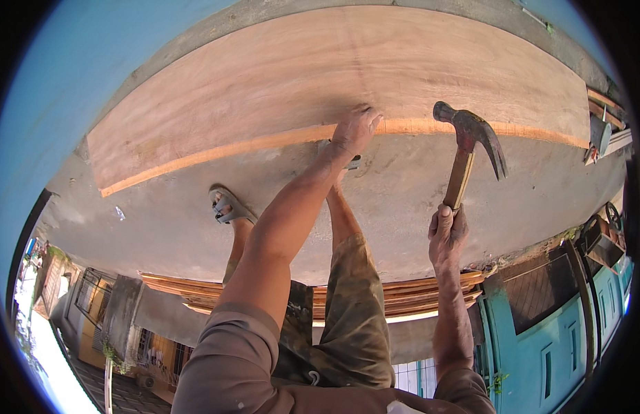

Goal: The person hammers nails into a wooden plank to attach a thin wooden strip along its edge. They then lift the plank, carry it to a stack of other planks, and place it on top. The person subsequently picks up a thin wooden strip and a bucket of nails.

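Observation:
A long panel of reddish-brown plywood lies in front of me, with a lighter strip of wood along its near edge. My left hand rests at that edge near the panel's middle, fingers curled and closed. Whatever is between those fingers, if anything, is too small to make out. To the right, my right hand is wrapped round the lower wooden handle of a claw hammer. The hammer is raised with its dark metal head up, its striking face to the left and its claw to the right, apart from my left hand.
Grey concrete floor surrounds the panel, and my sandalled foot stands on it. Several boards are stacked behind my legs. Tools and wood scraps lie past the panel's right end. A blue wall rises at the left, a turquoise gate lower right.

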The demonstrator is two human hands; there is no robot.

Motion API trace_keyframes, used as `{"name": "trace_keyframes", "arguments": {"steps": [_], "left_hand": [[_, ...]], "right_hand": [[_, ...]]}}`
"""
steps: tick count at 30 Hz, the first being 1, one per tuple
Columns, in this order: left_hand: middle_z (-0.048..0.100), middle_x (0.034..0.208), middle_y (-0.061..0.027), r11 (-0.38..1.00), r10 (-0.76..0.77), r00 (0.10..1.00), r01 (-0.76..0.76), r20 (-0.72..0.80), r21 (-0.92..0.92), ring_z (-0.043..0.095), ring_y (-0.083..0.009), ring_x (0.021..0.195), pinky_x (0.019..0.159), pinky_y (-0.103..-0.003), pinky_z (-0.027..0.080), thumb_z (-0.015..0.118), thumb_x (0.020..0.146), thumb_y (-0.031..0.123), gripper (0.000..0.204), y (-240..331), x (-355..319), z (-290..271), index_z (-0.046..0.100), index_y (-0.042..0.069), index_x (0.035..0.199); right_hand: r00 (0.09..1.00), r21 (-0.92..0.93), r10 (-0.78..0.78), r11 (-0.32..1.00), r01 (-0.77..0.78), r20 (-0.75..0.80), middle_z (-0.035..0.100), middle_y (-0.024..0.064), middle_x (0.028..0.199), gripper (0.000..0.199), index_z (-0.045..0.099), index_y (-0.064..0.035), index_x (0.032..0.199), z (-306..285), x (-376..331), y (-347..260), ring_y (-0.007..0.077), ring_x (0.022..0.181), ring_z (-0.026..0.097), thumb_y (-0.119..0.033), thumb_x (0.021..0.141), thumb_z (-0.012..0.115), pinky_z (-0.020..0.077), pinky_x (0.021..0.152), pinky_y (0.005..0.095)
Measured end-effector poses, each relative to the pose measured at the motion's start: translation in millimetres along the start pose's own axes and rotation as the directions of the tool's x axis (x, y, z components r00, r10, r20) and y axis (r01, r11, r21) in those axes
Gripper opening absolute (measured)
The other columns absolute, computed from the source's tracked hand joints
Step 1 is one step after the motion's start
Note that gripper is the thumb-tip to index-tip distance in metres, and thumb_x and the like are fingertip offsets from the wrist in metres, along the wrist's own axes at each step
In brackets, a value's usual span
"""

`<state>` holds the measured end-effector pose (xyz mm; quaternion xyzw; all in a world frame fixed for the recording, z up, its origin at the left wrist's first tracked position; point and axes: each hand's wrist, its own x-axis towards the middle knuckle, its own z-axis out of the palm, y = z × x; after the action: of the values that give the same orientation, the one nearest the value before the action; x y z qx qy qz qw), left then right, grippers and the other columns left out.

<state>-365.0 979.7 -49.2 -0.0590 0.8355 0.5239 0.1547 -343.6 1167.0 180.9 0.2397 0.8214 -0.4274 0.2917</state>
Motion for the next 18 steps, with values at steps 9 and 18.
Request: {"name": "trace_keyframes", "arguments": {"steps": [9,18], "left_hand": [[0.065,0.087,-0.0152,0.952,-0.259,0.964,0.243,-0.066,-0.186,0.062,-0.0329,0.08,0.07,-0.036,0.05,0.058,0.09,0.015,0.017,9.7,3.4,3.2,0.063,-0.001,0.091],[0.067,0.08,-0.0112,0.805,-0.494,0.8,0.273,-0.341,-0.526,0.062,-0.0156,0.07,0.062,-0.027,0.047,0.063,0.088,0.012,0.014,-30.2,-5.3,-68.6,0.065,-0.002,0.088]], "right_hand": [[0.993,0.017,0.119,0.993,-0.119,0.0,0.04,-0.0044,0.056,0.044,0.045,-0.0091,0.081,6.6,-16.8,24.9,0.0038,0.045,0.039,-0.051,0.094,0.048,0.0326,0.038,0.0208],[0.982,-0.024,0.189,0.982,-0.189,0.024,0.039,-0.0054,0.056,0.045,0.046,-0.0074,0.083,18.1,-33.2,44.6,0.003,0.046,0.037,-0.051,0.093,0.05,0.032,0.038,0.0199]]}}
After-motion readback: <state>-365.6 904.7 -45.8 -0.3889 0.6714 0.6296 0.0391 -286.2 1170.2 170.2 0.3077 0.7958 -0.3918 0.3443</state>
